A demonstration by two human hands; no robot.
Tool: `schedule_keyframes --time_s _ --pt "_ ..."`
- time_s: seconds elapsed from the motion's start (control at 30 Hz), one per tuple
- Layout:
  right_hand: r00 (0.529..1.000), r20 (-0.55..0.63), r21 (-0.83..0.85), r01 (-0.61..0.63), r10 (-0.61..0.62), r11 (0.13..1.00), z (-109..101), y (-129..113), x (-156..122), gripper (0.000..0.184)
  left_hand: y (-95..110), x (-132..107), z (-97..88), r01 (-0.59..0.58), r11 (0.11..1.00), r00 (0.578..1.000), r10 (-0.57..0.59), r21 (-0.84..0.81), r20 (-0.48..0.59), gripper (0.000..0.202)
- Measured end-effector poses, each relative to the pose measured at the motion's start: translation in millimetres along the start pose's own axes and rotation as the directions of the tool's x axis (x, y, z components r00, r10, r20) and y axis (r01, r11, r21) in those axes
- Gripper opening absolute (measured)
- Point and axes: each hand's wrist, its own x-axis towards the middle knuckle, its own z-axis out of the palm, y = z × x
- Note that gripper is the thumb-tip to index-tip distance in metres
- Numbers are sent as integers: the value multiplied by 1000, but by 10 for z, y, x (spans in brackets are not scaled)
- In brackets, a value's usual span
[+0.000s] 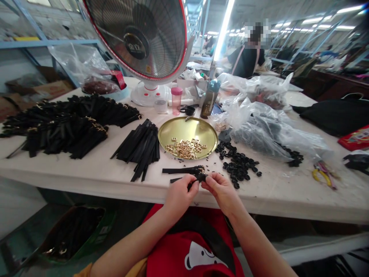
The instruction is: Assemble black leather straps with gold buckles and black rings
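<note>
Pinching a black strap (201, 177) lower centre, left hand (181, 192) and right hand (224, 191) both gripping, probably for steadiness (gold buckles (188, 149) mid-frame, handy reach I guess).

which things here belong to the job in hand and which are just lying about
Likely part of the job:
black strap between left hand and right hand
loose black strips
gold-coloured buckles
tray
small black pieces

Apparently just lying about:
fan
pink bottle
blue-topped bottle
red packet
</note>
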Motion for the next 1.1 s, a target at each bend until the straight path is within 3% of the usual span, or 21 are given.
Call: schedule_keyframes --time_s 0.23,0.37,0.57,0.73,0.83,0.93,1.1 --pt "997 34 -135 76 -72 988 -34 122 -53 22 -81 -15 -63 -14 995 981 33 -101 190 21" --pt "994 113 -177 24 -4 984 -54 165 -28 24 -97 7 -41 7 995 976 15 -103 216 20" --pt "996 36 -117 -81 86 990 -83 187 16 26 -147 20 -79 79 961 945 13 -266 328 24" --pt "990 103 -134 -77 91 988 30 235 -34 26 -229 48 -76 123 939 957 -27 -321 288 16" --pt "989 114 -20 -96 98 995 33 244 -42 31 -252 65 -81 184 930 948 -82 -319 308 15" --pt "980 109 114 -180 168 977 -10 243 -21 32 -259 75 -101 188 951 950 -112 -247 291 15" --pt "928 201 265 -359 313 895 -17 266 -1 26 -253 79 -100 124 990 970 -107 -66 216 18"
